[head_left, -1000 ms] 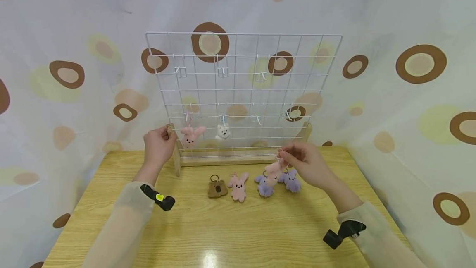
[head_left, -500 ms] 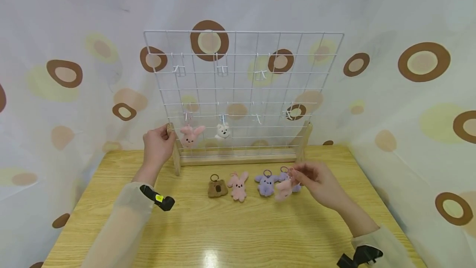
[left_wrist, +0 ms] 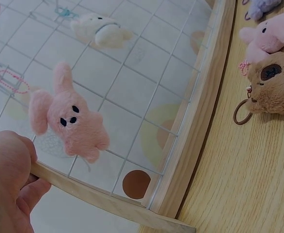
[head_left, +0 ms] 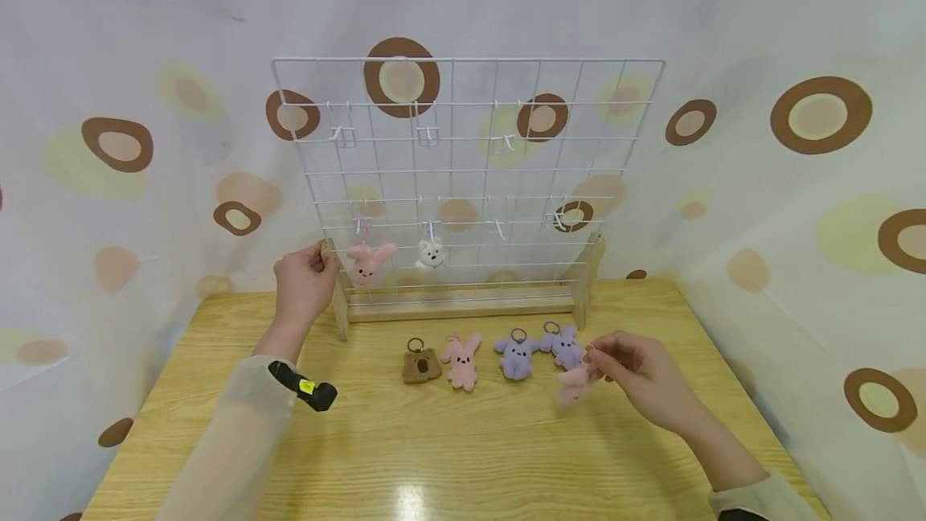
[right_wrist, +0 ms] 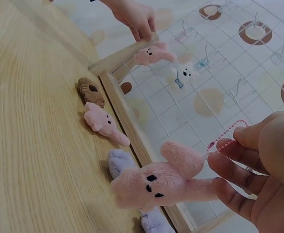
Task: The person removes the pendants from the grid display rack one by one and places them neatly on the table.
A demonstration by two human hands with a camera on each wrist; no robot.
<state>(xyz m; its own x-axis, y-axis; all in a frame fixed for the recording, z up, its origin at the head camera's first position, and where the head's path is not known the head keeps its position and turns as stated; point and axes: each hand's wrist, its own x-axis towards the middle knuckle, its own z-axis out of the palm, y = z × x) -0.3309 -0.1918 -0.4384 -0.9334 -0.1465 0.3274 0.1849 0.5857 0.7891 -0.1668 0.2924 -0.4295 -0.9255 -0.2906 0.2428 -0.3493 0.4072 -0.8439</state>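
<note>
My right hand [head_left: 640, 376] pinches the pink bead chain [right_wrist: 228, 132] of a pink plush bunny keychain [right_wrist: 164, 182], which dangles over the table at the right. With my left hand [head_left: 305, 284] I pinch the top of the left wooden post [left_wrist: 118, 201] of a white wire grid rack [head_left: 463, 174]. Another pink bunny keychain [left_wrist: 79, 116] hangs from a lower hook beside that hand. To its right a white plush dog keychain [head_left: 431, 253] hangs on the neighbouring hook.
Along the rack's foot lie a brown plush keychain [head_left: 421, 366], a pink bunny keychain [head_left: 461, 362] and two purple plush keychains, one [head_left: 517, 358] left of the other [head_left: 566, 346]. Bare hooks [head_left: 504, 143] sit on the upper row and lower right of the grid. The table [head_left: 463, 449] extends toward me.
My right hand has moved right and toward me with the pink bunny keychain, passing over the purple keychains and away from the rack. My left hand stays on the post.
</note>
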